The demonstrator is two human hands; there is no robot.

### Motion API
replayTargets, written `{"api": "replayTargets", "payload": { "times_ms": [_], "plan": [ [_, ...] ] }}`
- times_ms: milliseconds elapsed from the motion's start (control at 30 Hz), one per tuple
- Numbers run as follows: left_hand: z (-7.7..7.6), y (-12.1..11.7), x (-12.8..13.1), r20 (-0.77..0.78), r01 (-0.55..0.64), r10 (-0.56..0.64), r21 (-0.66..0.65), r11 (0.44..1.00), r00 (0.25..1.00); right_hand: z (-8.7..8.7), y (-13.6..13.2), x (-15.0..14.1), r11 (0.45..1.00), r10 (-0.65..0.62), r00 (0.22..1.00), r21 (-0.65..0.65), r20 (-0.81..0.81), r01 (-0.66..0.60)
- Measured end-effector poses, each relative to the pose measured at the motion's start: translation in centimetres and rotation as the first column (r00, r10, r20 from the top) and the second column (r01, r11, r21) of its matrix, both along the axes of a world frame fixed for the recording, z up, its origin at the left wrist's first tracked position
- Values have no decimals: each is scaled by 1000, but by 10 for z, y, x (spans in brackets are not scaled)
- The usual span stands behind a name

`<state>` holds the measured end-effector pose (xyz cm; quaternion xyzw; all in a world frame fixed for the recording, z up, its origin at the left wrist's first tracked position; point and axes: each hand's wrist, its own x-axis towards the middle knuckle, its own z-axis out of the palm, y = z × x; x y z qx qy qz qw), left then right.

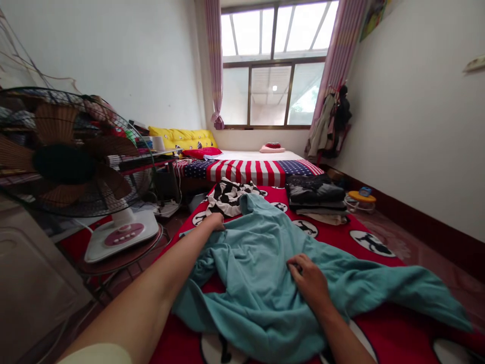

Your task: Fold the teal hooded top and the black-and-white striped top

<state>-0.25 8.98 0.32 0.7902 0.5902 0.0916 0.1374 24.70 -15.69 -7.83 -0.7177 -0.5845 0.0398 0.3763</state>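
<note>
A large teal garment lies crumpled across a red bed cover printed with round black-and-white figures. My left hand reaches far forward and its fingers are closed on the garment's far left edge. My right hand rests on the middle of the cloth with its fingers curled, pinching a fold. Just beyond the teal garment lies a black-and-white patterned garment.
A standing fan is close on the left, its white base beside the bed. A stack of folded dark clothes sits at the right. A stars-and-stripes blanket, pillows and a window lie beyond. Clothes hang on the right wall.
</note>
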Motion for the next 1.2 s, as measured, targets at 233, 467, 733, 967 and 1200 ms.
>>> {"api": "replayTargets", "payload": {
  "times_ms": [233,467,733,967,1200],
  "plan": [
    [24,12,22,149,-88,40,330,940,988,-1,0,1,1000,7,1000,13,-26,-6],
    [-33,-40,27,134,105,-145,272,957,980,-5,3,6,990,-34,992,135,-122,50],
    [-70,-95,5,-23,203,-202,136,970,979,-5,8,22,948,-149,937,223,-315,226],
    [-73,-97,10,161,135,-171,212,968,972,30,60,62,938,-345,938,34,22,344],
    [-66,-73,-10,450,-332,158,342,879,879,12,71,75,891,-398,909,-185,123,415]
  ]
}}
